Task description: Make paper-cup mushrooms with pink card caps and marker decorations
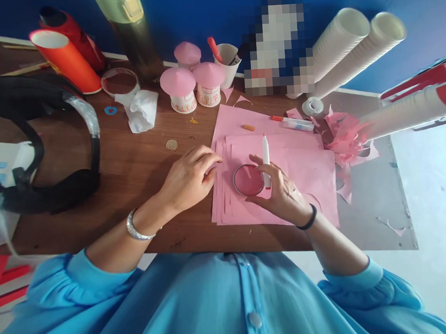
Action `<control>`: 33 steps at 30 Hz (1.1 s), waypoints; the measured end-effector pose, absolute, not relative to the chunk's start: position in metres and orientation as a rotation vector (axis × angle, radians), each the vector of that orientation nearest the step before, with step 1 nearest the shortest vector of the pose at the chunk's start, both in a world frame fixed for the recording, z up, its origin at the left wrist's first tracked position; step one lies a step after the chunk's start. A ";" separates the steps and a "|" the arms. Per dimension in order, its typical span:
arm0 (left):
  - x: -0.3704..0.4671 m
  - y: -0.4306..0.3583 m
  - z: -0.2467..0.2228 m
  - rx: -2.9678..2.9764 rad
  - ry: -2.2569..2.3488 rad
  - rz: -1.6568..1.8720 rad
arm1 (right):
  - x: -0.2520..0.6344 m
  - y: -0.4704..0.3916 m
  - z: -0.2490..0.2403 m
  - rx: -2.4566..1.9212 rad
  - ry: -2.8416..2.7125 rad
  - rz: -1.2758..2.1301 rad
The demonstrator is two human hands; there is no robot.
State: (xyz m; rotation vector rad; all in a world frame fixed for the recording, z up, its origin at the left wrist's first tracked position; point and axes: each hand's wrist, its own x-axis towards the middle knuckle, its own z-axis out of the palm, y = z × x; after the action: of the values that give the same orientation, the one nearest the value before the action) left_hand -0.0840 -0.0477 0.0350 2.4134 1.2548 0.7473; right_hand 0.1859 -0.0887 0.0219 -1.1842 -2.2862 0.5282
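Note:
My right hand (pixel 285 196) holds a white marker (pixel 265 157) upright between its fingers, its reddish tip pointing away from me. The thumb and a finger of that hand also reach round a thin ring (pixel 234 185), and pink shows through its middle. Whether the ring rests on the paper or is lifted, I cannot tell. Beneath lies a stack of pink paper sheets (pixel 302 177), with a faint curved line near my right wrist. My left hand (pixel 189 179) is by the stack's left edge, fingers loosely bent and slightly apart, holding nothing visible.
Behind the sheets stand paper cups with pink cone roofs (pixel 178 81) and a cup with pens (pixel 229 61). An orange-capped marker (pixel 292 123) lies on the paper. Pink scraps (pixel 345 134) and cup stacks (pixel 336 39) are right; a black headset-like frame (pixel 89 145) is left.

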 end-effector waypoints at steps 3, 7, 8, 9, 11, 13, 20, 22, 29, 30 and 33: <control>-0.082 -0.047 0.024 2.379 1.251 0.723 | 0.185 -0.088 0.020 -1.212 -2.308 0.526; -0.084 -0.043 0.019 2.344 1.278 0.684 | 0.184 -0.088 0.020 -1.187 -2.313 0.491; -0.085 -0.042 0.019 2.340 1.285 0.677 | 0.184 -0.088 0.021 -1.177 -2.316 0.484; -0.086 -0.041 0.019 2.338 1.290 0.670 | 0.184 -0.088 0.021 -1.171 -2.320 0.479; -0.087 -0.040 0.019 2.335 1.296 0.660 | 0.183 -0.088 0.022 -1.168 -2.330 0.478; -0.088 -0.039 0.019 2.327 1.304 0.653 | 0.183 -0.088 0.023 -1.165 -2.336 0.468; -0.092 -0.036 0.020 2.298 1.342 0.647 | 0.185 -0.088 0.023 -1.174 -2.349 0.423; -0.093 -0.035 0.021 2.298 1.348 0.652 | 0.186 -0.088 0.022 -1.172 -2.341 0.405; -0.099 -0.031 0.021 2.283 1.440 0.669 | 0.186 -0.088 0.023 -1.169 -2.335 0.429; -0.100 -0.030 0.021 2.286 1.445 0.670 | 0.186 -0.088 0.023 -1.174 -2.331 0.432; -0.101 -0.030 0.020 2.301 1.454 0.655 | 0.187 -0.088 0.022 -1.183 -2.313 0.420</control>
State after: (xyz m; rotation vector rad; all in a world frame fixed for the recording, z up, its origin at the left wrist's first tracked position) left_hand -0.1007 -0.0299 0.0203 2.3013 1.4537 0.6550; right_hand 0.1866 -0.0881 0.0223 -1.1831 -2.3132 0.4203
